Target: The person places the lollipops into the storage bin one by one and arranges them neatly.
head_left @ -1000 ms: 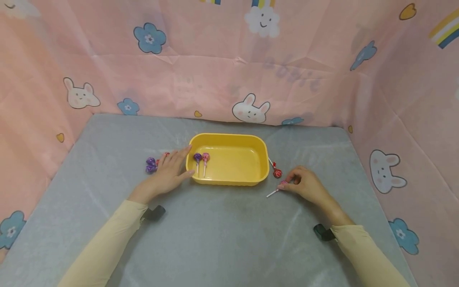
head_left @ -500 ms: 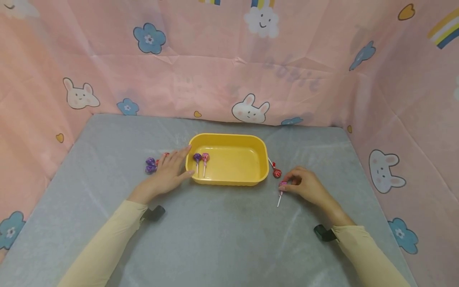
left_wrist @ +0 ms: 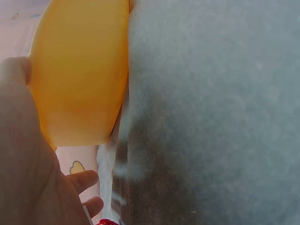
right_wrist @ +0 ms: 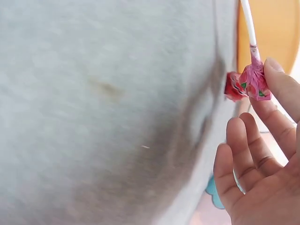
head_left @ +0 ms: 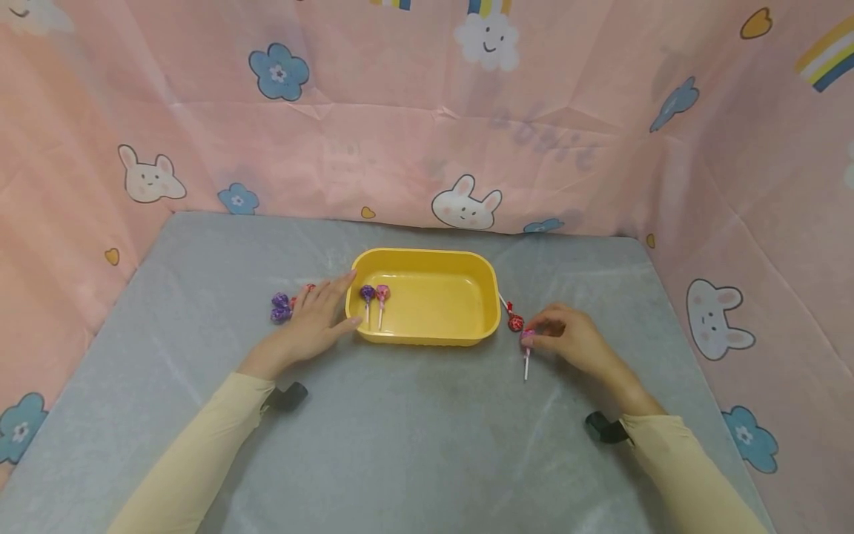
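My right hand (head_left: 567, 337) pinches a pink-wrapped lollipop (right_wrist: 255, 79) by its candy head between thumb and index finger. Its white stick points toward me in the head view, and the other fingers are spread away from it. A red lollipop (head_left: 516, 322) lies just beyond, beside the right wall of the yellow basket (head_left: 427, 337). Inside the basket, at the left, lie a purple lollipop (head_left: 367, 294) and a pink lollipop (head_left: 382, 294), sticks toward me. With fingers extended, my left hand (head_left: 310, 319) rests at the basket's left rim; the thumb touches the yellow wall (left_wrist: 79, 84).
Purple lollipops (head_left: 280, 307) and a partly hidden red one (head_left: 310, 287) lie left of the basket, behind my left hand. Grey cloth (head_left: 414, 430) covers the table. A pink printed curtain (head_left: 373, 148) hangs at the back and sides.
The pink lollipop's stick has swung from pointing left to pointing toward me. My right hand has shifted slightly away from me with it. The left hand and basket stay put.
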Demonstrator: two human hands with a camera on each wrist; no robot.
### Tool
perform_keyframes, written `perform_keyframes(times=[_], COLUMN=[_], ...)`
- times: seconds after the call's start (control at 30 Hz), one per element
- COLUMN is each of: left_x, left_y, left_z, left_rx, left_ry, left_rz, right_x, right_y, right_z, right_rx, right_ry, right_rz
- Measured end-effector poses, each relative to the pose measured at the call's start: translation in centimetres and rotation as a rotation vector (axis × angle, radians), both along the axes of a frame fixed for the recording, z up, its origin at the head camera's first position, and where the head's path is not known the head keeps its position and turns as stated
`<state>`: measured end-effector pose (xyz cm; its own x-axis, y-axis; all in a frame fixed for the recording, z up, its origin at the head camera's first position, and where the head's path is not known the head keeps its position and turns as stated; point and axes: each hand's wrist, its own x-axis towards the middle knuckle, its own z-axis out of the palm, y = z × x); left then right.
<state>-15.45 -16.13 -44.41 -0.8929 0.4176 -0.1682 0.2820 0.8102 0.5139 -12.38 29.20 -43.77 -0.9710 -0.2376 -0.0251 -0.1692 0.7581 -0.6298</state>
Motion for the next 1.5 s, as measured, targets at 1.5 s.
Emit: perform_keyframes(times=[1.5], left_x=[0.0], left_y=[0.0], left_z=[-0.1], left_rx=[0.005], left_ry=[0.003], left_rz=[0.0], right_x=[-4.6], right_y=[-5.4], right_z=[6.3], right_rx=[-0.078], right_ry=[-0.054], right_rz=[0.059])
